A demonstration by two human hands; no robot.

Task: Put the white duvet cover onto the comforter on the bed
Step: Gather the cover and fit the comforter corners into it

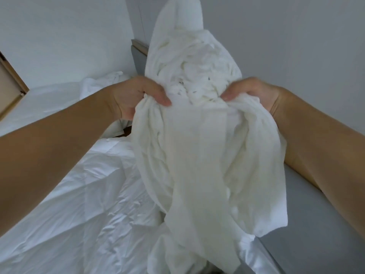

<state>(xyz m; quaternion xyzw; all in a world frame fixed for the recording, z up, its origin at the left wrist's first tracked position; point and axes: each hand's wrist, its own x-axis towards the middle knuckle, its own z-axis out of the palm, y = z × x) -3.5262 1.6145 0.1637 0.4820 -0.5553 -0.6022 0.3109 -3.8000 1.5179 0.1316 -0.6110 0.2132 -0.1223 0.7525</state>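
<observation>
The left hand (136, 97) and right hand (254, 93) each grip a gathered fold of the white duvet cover (193, 155), held up bunched in the middle of the frame; the wrinkled comforter (79, 194) lies spread at lower left

Left hand (136, 97) and right hand (254, 93) grip a bunched white duvet cover (199, 155), raised above the bed (59, 194). Rumpled white bedding, possibly the comforter (85, 204), lies beneath. Grey headboard (139, 60) behind.
</observation>
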